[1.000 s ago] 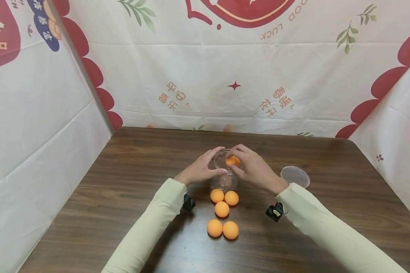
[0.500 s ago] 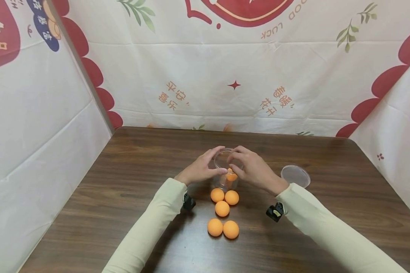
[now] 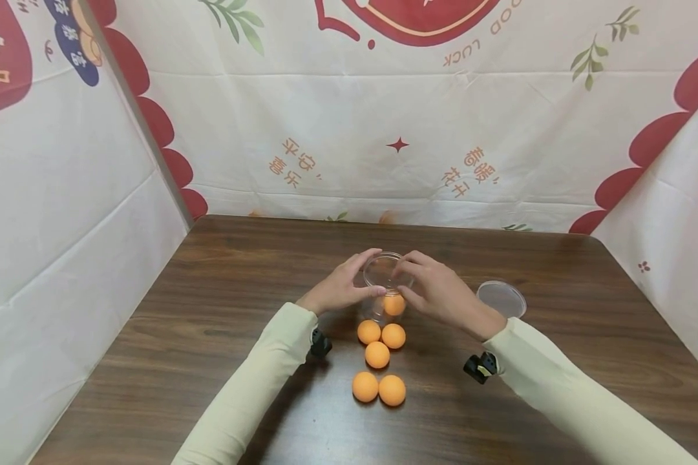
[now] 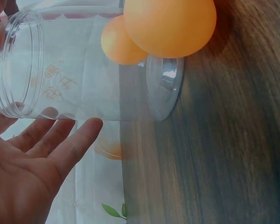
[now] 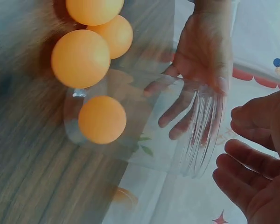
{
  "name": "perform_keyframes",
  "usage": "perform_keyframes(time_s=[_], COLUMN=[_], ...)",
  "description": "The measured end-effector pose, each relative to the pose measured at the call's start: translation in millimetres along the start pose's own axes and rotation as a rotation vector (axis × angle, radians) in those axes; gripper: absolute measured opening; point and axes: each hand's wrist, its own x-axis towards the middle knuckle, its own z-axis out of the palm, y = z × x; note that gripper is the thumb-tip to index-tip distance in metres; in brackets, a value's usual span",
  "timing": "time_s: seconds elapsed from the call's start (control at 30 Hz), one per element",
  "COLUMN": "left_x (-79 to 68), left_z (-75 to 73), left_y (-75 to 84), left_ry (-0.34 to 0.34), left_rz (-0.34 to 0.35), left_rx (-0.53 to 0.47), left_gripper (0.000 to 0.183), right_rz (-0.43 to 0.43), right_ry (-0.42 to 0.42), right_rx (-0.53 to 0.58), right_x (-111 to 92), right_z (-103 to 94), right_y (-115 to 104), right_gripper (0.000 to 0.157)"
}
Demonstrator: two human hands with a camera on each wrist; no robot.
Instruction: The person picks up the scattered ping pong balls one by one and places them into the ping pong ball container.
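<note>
A clear plastic jar (image 4: 79, 93) stands upright on the table, its mouth uncovered. My left hand (image 3: 342, 285) holds it near the threaded rim, fingers along one side and thumb across from them. One orange ping-pong ball (image 5: 102, 120) lies at the bottom inside the jar. Beside the mouth, my right hand (image 3: 439, 289) has loosely bent fingers with nothing between them, as the right wrist view shows. Just in front of the jar are more orange ping-pong balls (image 3: 377, 355), three in a close cluster and two side by side nearer to me.
A round clear lid (image 3: 501, 299) lies flat on the dark wooden table (image 3: 209, 336), to the right of the jar. Printed white cloth (image 3: 349, 116) hangs behind the table and along both sides.
The right hand has let go of a ping-pong ball inside the jar's mouth, and the ball has dropped to the bottom. That hand has since drawn slightly right; the left hand stays put.
</note>
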Motion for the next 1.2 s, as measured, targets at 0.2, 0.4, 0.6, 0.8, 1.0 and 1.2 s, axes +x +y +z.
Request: perform_keyframes(time_s=[0.2, 0.4, 0.6, 0.8, 1.0, 1.2], left_x=[0.0, -0.6, -0.5, -1.0, -0.8, -0.9], left_z=[0.3, -0.6, -0.2, 1.2, 1.6, 1.7], left_y=[-0.8, 0.4, 1.7, 1.3, 0.6, 0.3], left_ry=[0.009, 0.008, 0.01, 0.022, 0.021, 0.009], left_rz=[-0.001, -0.006, -0.014, -0.011, 0.002, 0.006], left_rx=[0.004, 0.002, 0.009, 0.014, -0.002, -0.012], left_gripper=[0.074, 0.074, 0.074, 0.074, 0.074, 0.075], right_rz=[-0.039, -0.091, -0.112, -0.076, -0.047, -0.036], right_ry=[0.0, -0.014, -0.03, -0.096, -0.115, -0.128], right_rx=[-0.015, -0.035, -0.059, -0.054, -0.038, -0.036], right_x=[-14.1, -27.8, -38.3, -43.6, -46.0, -47.0], right_z=[-5.5, -4.3, 5.9, 17.0, 27.8, 37.5], right_y=[-2.8, -7.5, -9.1, -9.1, -6.1, -3.2], right_gripper=[0.017, 0.022, 0.027, 0.03, 0.031, 0.03])
